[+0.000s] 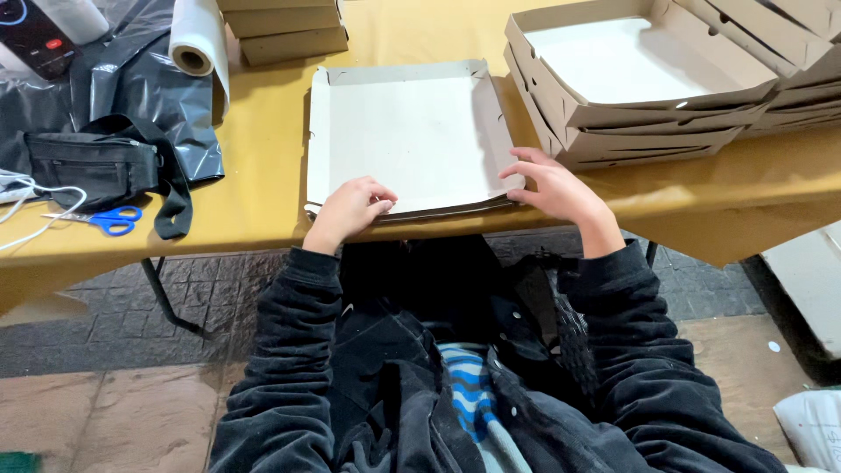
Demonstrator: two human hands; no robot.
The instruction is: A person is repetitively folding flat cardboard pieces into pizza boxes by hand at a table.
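Note:
A flat, partly folded white cardboard box lies on the yellow-covered table in front of me, on top of a thin pile of flat blanks. My left hand rests on its near left edge with fingers curled onto the card. My right hand grips the near right corner, fingers bent over the raised side flap. Both arms wear dark sleeves.
A stack of folded open boxes stands at the right. More flat cardboard lies at the back. At left are a black bag, blue scissors, a white roll, dark plastic sheet and a white cord.

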